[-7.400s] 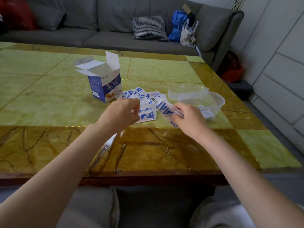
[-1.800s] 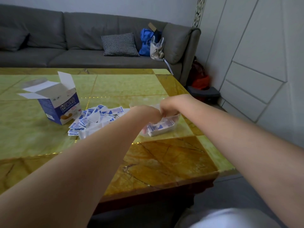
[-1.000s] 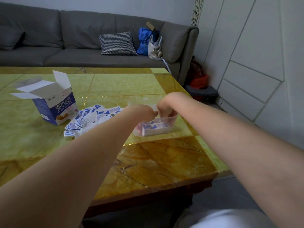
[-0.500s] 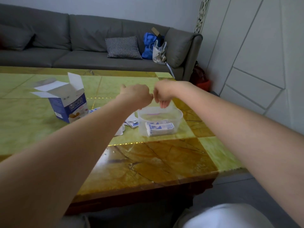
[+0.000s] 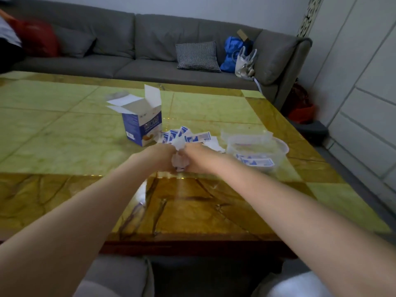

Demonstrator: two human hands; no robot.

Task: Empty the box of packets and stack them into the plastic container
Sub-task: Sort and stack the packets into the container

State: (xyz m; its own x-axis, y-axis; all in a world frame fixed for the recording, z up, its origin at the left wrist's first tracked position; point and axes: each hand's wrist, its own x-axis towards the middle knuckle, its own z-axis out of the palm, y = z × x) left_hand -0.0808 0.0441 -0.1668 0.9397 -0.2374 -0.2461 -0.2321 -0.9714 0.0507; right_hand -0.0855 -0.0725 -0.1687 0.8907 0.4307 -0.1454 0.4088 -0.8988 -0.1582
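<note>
The packets [image 5: 188, 137] lie in a loose blue and white pile on the bench [image 5: 64, 129], just to the right of the open box [image 5: 142, 125] and to the left of the plastic container [image 5: 258, 152]. A few packets already lie flat in the bottom of the container, and I can see them through its clear wall. Half a second ago my hands were up over the container, right after I put a bunch in. Now they have come back to the near edge of the pile. My left hand [image 5: 159, 157] and my right hand [image 5: 198, 157] are close together, almost touching, and both are closed on a small bunch of packets [image 5: 180, 162] squeezed between them. I think this means one load is done and I am picking up the next one. A lot of packets are still on the bench, so I guess the job is not even half done. The box stands up with its flaps open, and I cannot see if anything is left inside. It is blue with white writing on the front, but the writing is too blurry to read, and so is the print on the packets. A clear lid [image 5: 244, 133] lies just behind the container
</note>
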